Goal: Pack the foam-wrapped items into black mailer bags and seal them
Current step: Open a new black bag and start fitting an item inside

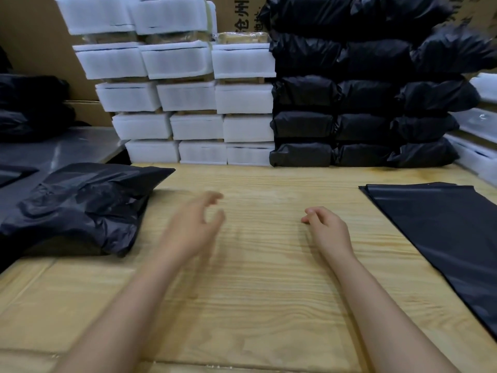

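Table: A pale wooden table [255, 305] ran from the near edge, under two bare forearms, to the stacks at the back.
Left hand: The left hand [192, 227] hung over the wood, blurred. Its fingers [212, 197] were loosely curved and spread away from the thumb, gripping nothing. Whether they touched the table could not be told.
Right hand: The right hand [329, 231] sat low over the wood, apart from the left. Its fingers [312, 211] were loosely curled, their tips close together, holding nothing.
Filled bag: A bulging, crumpled black mailer bag [80, 208] lay on the table to the left of the left fingers, near them but not touching.
Empty bags: A flat pile of black mailer bags [443, 238] lay well to the right of the right fingertips and ran off the frame's edge.
Foam-wrapped items: The white foam-wrapped items [193, 103] stood stacked at the back of the table, well beyond the left fingertips, three across and several rows high.
Packed stack: A wall of filled black bags [363, 103] rose well beyond the right fingers, pressed against the foam stack's right side.
Far left: More dark bags [29, 103] sat beyond and left of the left fingers, above a grey metal surface [53, 149].
Far right: White foam pieces [481, 125] showed at the frame's edge, beyond the right fingertips and far to their right.
Backdrop: Brown cardboard boxes [32, 36] closed the scene behind every stack.
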`<action>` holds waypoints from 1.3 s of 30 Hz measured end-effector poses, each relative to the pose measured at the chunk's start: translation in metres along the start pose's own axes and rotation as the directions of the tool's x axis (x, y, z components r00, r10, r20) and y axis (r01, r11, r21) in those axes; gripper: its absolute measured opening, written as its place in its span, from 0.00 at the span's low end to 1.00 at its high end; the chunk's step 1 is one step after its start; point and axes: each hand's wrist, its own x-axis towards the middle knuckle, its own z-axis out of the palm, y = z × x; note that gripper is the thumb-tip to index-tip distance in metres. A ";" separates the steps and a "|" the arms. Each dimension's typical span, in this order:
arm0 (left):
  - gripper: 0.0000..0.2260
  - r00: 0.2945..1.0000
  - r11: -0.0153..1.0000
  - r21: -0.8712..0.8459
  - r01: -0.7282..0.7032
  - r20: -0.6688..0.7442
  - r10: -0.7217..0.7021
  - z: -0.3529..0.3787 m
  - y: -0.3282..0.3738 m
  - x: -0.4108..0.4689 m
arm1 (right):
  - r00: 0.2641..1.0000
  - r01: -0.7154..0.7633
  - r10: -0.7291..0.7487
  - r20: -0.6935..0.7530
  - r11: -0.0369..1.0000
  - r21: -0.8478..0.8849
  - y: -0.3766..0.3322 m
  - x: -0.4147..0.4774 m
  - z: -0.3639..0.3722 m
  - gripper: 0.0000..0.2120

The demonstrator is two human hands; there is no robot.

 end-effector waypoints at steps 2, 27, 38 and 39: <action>0.19 0.988 1.000 0.021 -0.002 0.152 -0.001 0.047 0.011 -0.005 | 1.000 0.022 -0.022 0.022 0.999 -0.029 0.000 -0.002 -0.001 0.08; 0.20 0.982 0.964 0.245 -0.107 0.178 0.064 0.076 0.001 -0.007 | 0.976 -0.100 -0.054 -0.209 0.747 -0.658 0.079 0.013 -0.172 0.11; 0.20 0.983 0.966 0.238 -0.099 0.177 0.057 0.076 0.001 -0.004 | 0.909 0.407 -0.198 0.366 0.599 -0.689 0.011 -0.012 -0.105 0.13; 0.20 0.983 0.968 0.234 -0.095 0.178 0.054 0.076 0.001 -0.004 | 0.889 0.450 -0.209 0.408 0.568 -0.689 0.004 -0.013 -0.089 0.14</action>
